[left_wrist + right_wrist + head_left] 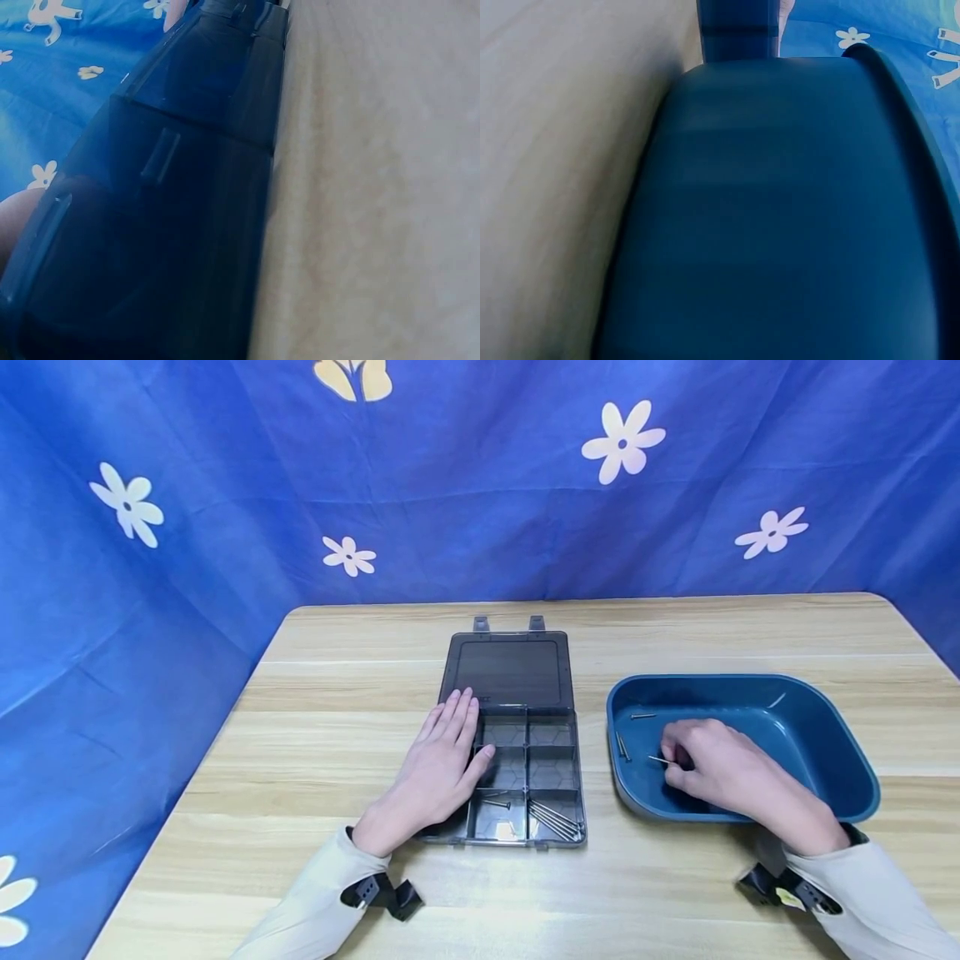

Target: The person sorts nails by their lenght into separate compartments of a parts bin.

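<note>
A dark see-through compartment box [553,732] lies with its lid [513,664] folded back. My left hand [438,768] rests flat over the box's left side, fingers straight, hiding much of the left compartments. Several long nails [555,818] lie in the front right compartment, and a few smaller ones [497,803] in the one beside it. Inside the blue basin [813,752], my right hand [716,764] pinches a thin nail [660,760] between thumb and fingers. Loose nails [623,747] lie at the basin's left, with another nail [642,717] farther back.
The wooden table [315,727] carries both containers, the basin to the right of the box. Two latches [481,624] stick out from the lid's far edge. Behind the table hangs a blue curtain [465,468] with flowers. In the right wrist view the basin's outer wall [780,210] fills the middle.
</note>
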Tool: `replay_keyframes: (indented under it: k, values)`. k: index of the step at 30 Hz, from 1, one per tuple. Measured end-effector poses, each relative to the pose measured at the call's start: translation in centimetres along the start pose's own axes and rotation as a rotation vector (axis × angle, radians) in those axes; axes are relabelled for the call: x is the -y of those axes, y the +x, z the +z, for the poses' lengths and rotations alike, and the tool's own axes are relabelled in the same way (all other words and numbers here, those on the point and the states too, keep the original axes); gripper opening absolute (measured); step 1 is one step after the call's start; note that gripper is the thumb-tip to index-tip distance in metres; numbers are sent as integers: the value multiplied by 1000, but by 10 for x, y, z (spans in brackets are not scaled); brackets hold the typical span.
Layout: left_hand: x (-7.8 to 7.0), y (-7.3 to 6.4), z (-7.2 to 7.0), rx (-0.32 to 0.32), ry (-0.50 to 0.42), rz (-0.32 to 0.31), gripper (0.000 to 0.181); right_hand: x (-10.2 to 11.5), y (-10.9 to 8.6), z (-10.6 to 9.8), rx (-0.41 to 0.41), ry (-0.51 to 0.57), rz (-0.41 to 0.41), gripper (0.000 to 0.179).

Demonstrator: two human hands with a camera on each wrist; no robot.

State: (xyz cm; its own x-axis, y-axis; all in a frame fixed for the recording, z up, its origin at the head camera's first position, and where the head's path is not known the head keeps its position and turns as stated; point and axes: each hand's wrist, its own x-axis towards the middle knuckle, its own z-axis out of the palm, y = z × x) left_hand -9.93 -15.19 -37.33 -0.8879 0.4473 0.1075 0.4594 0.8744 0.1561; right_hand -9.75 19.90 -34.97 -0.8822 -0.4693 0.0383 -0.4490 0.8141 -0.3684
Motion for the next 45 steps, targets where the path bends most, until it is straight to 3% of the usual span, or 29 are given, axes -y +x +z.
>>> replay_keyframes:
  k: [15,33,45]
  values:
    - [1,1,2,-17,2,9,66,13,0,0,-99,-1,-32,16]
    - [1,1,1,-25,2,11,65,21,2,2,-148,-34,-53,11]
    - [0,1,0,-15,0,9,65,61,10,4,-209,-30,-211,9]
